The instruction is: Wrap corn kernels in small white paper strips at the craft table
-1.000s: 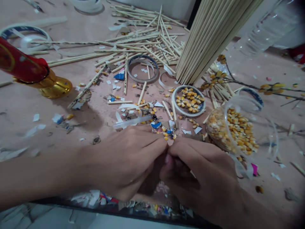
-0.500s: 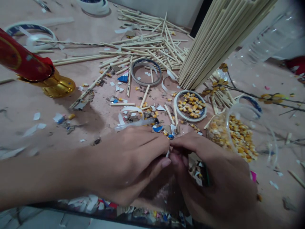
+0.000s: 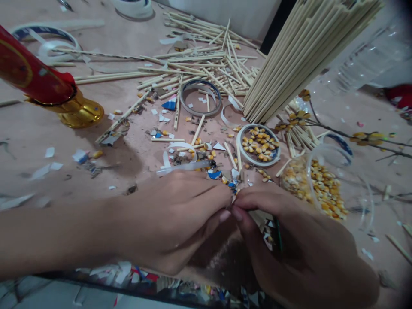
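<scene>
Above a littered table, the left hand and right hand meet at the fingertips, pinching a tiny pale piece too small to identify. Beyond the right hand stands a clear tub of corn kernels; beside it, a tape ring surrounds more kernels. A stick bundle leans behind, near scattered sticks.

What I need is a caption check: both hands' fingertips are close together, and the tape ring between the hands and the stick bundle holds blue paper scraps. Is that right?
Not quite: the tape ring holds yellow corn kernels, not blue paper scraps, as the head view shows. The left hand and right hand are indeed close together at the tips.
</scene>
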Available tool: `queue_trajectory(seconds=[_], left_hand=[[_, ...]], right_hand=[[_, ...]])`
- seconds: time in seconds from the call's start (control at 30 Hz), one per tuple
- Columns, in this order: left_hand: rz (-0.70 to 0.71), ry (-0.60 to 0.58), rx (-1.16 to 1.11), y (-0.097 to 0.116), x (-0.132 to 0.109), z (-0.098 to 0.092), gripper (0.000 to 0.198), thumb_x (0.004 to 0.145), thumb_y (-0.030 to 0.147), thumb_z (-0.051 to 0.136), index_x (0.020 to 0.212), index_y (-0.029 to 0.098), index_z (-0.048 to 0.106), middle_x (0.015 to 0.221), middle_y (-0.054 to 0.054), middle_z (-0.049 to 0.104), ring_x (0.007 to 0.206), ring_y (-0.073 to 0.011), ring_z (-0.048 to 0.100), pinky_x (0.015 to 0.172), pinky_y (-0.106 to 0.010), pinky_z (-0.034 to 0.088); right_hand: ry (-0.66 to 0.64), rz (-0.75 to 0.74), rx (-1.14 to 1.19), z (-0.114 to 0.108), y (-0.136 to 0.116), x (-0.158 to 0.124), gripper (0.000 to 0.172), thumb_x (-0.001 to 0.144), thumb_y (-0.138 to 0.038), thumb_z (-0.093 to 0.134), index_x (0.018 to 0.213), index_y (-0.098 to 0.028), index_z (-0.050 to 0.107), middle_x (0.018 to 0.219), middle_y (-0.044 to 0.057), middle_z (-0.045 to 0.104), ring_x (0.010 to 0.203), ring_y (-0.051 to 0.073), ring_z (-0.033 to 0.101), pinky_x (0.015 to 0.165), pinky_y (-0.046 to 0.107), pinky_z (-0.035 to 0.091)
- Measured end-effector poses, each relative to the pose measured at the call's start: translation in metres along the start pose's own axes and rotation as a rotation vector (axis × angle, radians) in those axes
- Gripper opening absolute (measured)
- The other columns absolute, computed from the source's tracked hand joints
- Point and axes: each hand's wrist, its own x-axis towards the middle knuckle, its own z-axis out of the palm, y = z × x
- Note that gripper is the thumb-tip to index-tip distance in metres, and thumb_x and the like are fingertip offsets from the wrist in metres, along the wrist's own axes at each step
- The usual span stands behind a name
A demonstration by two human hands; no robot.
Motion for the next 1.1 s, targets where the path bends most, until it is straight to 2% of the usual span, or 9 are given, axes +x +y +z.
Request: queue_trajectory(seconds=[0.13,0.27,0.4,0.5,0.6,0.77,0.9,1.1], left_hand=[[0.004,-0.007,-0.050,-0.0035,0.0011,0.0028,0.011,0.099,0.018,0.042,0.088,0.018,0.043,0.077,0.000,0.053,0.067,-0.0131,0.044,0.062,-0.029,0.037],[0.049,-0.030,0.004,-0.0028,0.0017,0.0010,0.009,0.095,0.013,0.039,0.090,0.019,0.042,0.076,-0.001,0.054,0.066,-0.0140,0.045,0.062,-0.028,0.039],[0.062,-0.038,0.068,0.0001,0.0005,-0.0010,0.013,0.085,0.007,0.039,0.089,0.020,0.039,0.076,-0.002,0.056,0.066,-0.0150,0.046,0.061,-0.028,0.042],[0.082,-0.043,0.033,-0.0009,-0.0003,0.0009,0.013,0.081,0.009,0.039,0.088,0.020,0.038,0.074,-0.002,0.056,0.062,-0.0152,0.046,0.057,-0.028,0.041],[0.092,-0.048,-0.012,-0.0038,-0.0010,0.0048,0.011,0.080,0.011,0.041,0.086,0.020,0.039,0.073,-0.003,0.056,0.060,-0.0154,0.045,0.054,-0.029,0.040],[0.092,-0.087,-0.032,-0.0038,-0.0035,0.0064,0.019,0.071,0.008,0.040,0.085,0.020,0.039,0.076,-0.004,0.058,0.062,-0.0169,0.049,0.056,-0.030,0.046],[0.076,-0.113,-0.048,-0.0011,-0.0038,0.0025,0.025,0.065,0.009,0.042,0.086,0.021,0.037,0.076,-0.004,0.058,0.063,-0.0177,0.050,0.057,-0.030,0.046],[0.030,-0.116,-0.186,-0.0004,0.0015,-0.0008,0.013,0.079,0.010,0.041,0.086,0.020,0.041,0.078,-0.002,0.056,0.064,-0.0144,0.047,0.058,-0.028,0.042]], right_hand=[[-0.018,0.001,0.006,0.0016,0.0004,-0.0029,0.024,0.092,-0.010,0.062,0.113,-0.020,0.062,0.111,0.000,0.075,0.104,0.010,0.071,0.098,0.013,0.055],[0.020,-0.011,-0.010,0.0036,-0.0003,-0.0030,0.016,0.089,-0.008,0.063,0.102,-0.017,0.067,0.101,0.000,0.076,0.095,0.007,0.072,0.093,0.006,0.051],[0.041,-0.026,-0.065,0.0066,-0.0004,-0.0052,0.020,0.092,-0.007,0.061,0.110,-0.013,0.067,0.106,0.004,0.076,0.105,0.008,0.070,0.105,0.010,0.046],[-0.017,-0.051,-0.019,0.0082,0.0006,-0.0077,0.023,0.092,-0.006,0.058,0.113,-0.013,0.062,0.105,0.003,0.074,0.102,0.006,0.067,0.103,0.008,0.044],[-0.089,-0.071,0.017,0.0084,0.0017,-0.0089,0.026,0.094,-0.006,0.053,0.118,-0.015,0.056,0.113,0.003,0.070,0.108,0.007,0.063,0.105,0.011,0.043],[-0.180,-0.073,0.066,0.0076,0.0032,-0.0075,0.032,0.092,-0.005,0.052,0.121,-0.020,0.048,0.103,0.000,0.068,0.097,0.011,0.065,0.089,0.019,0.055],[-0.194,-0.031,0.117,0.0048,0.0046,-0.0081,0.033,0.091,-0.008,0.056,0.120,-0.021,0.049,0.103,0.000,0.068,0.093,0.013,0.066,0.084,0.022,0.057],[-0.218,0.088,0.147,0.0022,0.0019,-0.0049,0.018,0.084,-0.007,0.063,0.093,-0.021,0.057,0.083,-0.009,0.063,0.071,0.005,0.061,0.068,0.013,0.051]])
